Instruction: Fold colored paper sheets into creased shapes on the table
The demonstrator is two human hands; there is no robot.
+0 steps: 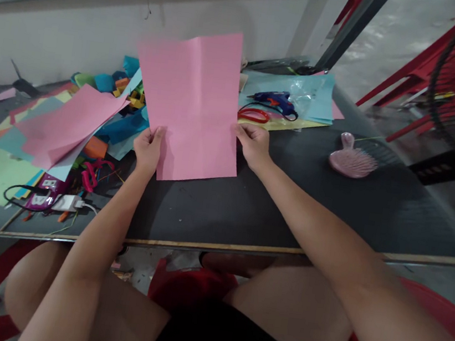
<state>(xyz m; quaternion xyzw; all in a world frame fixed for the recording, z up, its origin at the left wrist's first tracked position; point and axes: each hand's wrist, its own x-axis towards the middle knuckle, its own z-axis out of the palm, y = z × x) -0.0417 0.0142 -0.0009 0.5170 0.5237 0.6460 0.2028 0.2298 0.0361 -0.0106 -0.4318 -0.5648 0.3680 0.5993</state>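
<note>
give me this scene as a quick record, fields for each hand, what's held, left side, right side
left hand: fingers pinching the left edge of the pink sheet
right hand: fingers pinching the sheet's right edge
held: pink sheet, lengthwise crease visible
left side: loose coloured papers, purple power strip with a white plug
right side: blue glue gun over light blue sheets, pink hairbrush on the dark table

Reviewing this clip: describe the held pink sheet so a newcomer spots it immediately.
Find the dark table, then look between the person's left hand and right hand. The pink sheet spans the gap, gripped at its side edges. Unlike the pink paper on the left-hand pile, it's in both hands.
</note>
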